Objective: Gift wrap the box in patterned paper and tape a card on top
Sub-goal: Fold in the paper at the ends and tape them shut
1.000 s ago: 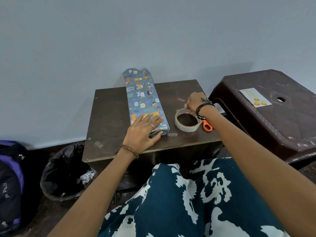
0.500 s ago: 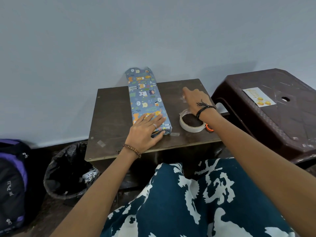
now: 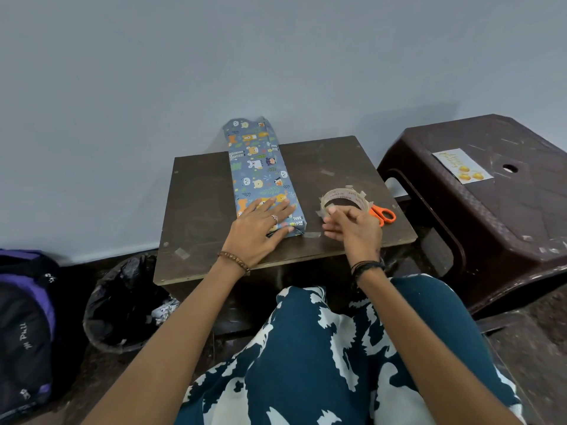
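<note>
The long box wrapped in blue animal-print paper (image 3: pixel 260 176) lies lengthwise on the small dark table (image 3: pixel 196 210), its far end past the table's back edge against the wall. My left hand (image 3: pixel 259 230) presses flat on the box's near end, fingers spread. My right hand (image 3: pixel 352 228) hovers just right of that end, in front of the tape roll (image 3: pixel 343 199), and pinches a small clear piece of tape (image 3: pixel 320 212) at its fingertips. The card (image 3: pixel 461 166), white with yellow shapes, lies on the brown plastic stool (image 3: pixel 491 225) to the right.
Orange-handled scissors (image 3: pixel 383 214) lie right of the tape roll. Stray tape bits stick to the table, one by the box's near corner (image 3: pixel 311 235). A black-lined bin (image 3: pixel 122 302) and a purple backpack (image 3: pixel 24 317) stand on the floor at the left.
My right hand drew back from the far side of the tape roll to its near side, beside the box's end, now with a tape piece. My left hand stayed on the box.
</note>
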Tool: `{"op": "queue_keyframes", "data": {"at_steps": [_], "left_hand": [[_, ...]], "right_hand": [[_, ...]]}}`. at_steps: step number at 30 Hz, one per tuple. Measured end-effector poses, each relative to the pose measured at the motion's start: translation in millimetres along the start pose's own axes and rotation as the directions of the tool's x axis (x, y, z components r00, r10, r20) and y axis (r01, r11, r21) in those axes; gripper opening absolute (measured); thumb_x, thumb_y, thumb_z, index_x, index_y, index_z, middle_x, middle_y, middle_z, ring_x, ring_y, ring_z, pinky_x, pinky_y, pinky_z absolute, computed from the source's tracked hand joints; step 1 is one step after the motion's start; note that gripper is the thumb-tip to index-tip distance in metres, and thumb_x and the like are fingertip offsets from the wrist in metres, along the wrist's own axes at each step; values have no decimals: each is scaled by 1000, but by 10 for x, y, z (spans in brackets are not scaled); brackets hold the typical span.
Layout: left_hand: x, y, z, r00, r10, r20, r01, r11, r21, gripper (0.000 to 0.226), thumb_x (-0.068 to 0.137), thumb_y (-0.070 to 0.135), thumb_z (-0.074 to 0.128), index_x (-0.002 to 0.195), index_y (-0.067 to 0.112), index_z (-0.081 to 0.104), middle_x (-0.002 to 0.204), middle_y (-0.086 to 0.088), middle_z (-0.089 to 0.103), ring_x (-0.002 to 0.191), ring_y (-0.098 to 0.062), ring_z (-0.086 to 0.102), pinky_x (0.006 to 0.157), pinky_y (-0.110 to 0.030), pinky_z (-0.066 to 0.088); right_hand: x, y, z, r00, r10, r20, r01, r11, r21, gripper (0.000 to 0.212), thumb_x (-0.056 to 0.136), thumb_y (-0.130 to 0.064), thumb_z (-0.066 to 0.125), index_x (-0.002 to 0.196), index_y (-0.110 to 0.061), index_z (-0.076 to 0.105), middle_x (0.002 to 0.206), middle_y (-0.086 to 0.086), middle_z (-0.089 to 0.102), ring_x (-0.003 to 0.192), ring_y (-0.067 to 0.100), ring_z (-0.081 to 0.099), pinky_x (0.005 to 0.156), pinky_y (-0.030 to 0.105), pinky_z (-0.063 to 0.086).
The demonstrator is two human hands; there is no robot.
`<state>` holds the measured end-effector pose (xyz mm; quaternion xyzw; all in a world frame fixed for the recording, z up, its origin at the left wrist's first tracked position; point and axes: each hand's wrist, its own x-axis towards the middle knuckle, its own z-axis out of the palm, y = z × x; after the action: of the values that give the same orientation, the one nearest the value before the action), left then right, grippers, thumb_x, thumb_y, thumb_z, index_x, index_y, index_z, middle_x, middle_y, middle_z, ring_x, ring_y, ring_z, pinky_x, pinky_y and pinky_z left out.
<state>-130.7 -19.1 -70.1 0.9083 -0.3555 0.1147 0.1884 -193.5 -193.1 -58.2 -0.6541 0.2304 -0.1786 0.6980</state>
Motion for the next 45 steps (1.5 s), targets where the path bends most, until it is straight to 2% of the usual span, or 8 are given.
{"op": "queue_keyframes", "data": {"at_steps": [8, 14, 22, 25, 29, 32, 37, 45], "left_hand": [[17, -3, -46, 996, -46, 80, 50, 997, -55, 61, 85, 54, 28, 131, 23, 52, 138, 4, 49, 134, -18, 39, 111, -25, 16], [17, 35, -80, 992, -72, 108, 77, 996, -41, 54, 87, 50, 38, 132, 24, 50, 140, 5, 46, 135, -17, 36, 111, -23, 14], [3, 88, -113, 989, -104, 105, 105, 994, -8, 42, 95, 34, 49, 135, 20, 46, 139, 1, 49, 137, -18, 32, 107, -30, 25], [2, 89, -94, 998, 67, 21, -68, 994, 86, 34, 93, 31, 46, 120, 14, 56, 117, -6, 65, 120, -30, 54, 99, -32, 29], [14, -47, 20, 980, 199, -12, -192, 958, 213, 16, 93, 32, 36, 102, 22, 45, 120, -10, 64, 110, -32, 61, 99, -37, 29], [10, -59, 45, 971, 237, -26, -223, 943, 248, 26, 100, 34, 22, 104, 22, 44, 121, -10, 64, 109, -31, 62, 99, -41, 35], [18, -123, 94, 967, 253, -22, -238, 934, 264, 21, 93, 28, 36, 111, 22, 45, 123, -10, 62, 110, -33, 61, 99, -40, 31], [19, -118, 83, 970, 242, 9, -234, 928, 289, 23, 97, 31, 29, 114, 25, 44, 125, -9, 61, 112, -32, 60, 99, -42, 41]], "right_hand": [[-360, 250, 213, 945, -325, -29, 323, 945, -49, 16, 87, -15, 65, 84, -30, 69, 77, -2, 71, 74, 14, 69, 70, 30, 57], [-342, 391, 293, 801, -591, -95, 558, 795, -238, 11, 86, -11, 64, 92, -6, 72, 86, 0, 72, 79, 6, 65, 68, 19, 53], [-286, 459, 318, 771, -628, -107, 576, 759, -303, 11, 84, -6, 64, 91, -3, 72, 85, 5, 72, 79, 1, 61, 70, 3, 44], [-287, 481, 323, 766, -636, -94, 581, 748, -321, 13, 85, -8, 62, 91, -2, 72, 85, 6, 72, 80, 1, 60, 71, 1, 42], [-298, 483, 332, 741, -667, -73, 609, 714, -345, 15, 85, -8, 60, 91, -1, 71, 85, 7, 71, 83, 5, 61, 75, -1, 41], [-306, 492, 339, 743, -666, -70, 607, 715, -347, 14, 85, -8, 60, 90, -1, 72, 85, 7, 71, 83, 6, 61, 76, 0, 41], [-313, 511, 358, 740, -670, -63, 605, 703, -373, 9, 84, -5, 65, 89, -3, 72, 86, 6, 70, 83, 5, 61, 76, 2, 42], [-323, 507, 368, 731, -679, -67, 607, 692, -390, 8, 83, -2, 67, 89, -4, 72, 86, 6, 69, 84, 5, 60, 76, 2, 43]]}}
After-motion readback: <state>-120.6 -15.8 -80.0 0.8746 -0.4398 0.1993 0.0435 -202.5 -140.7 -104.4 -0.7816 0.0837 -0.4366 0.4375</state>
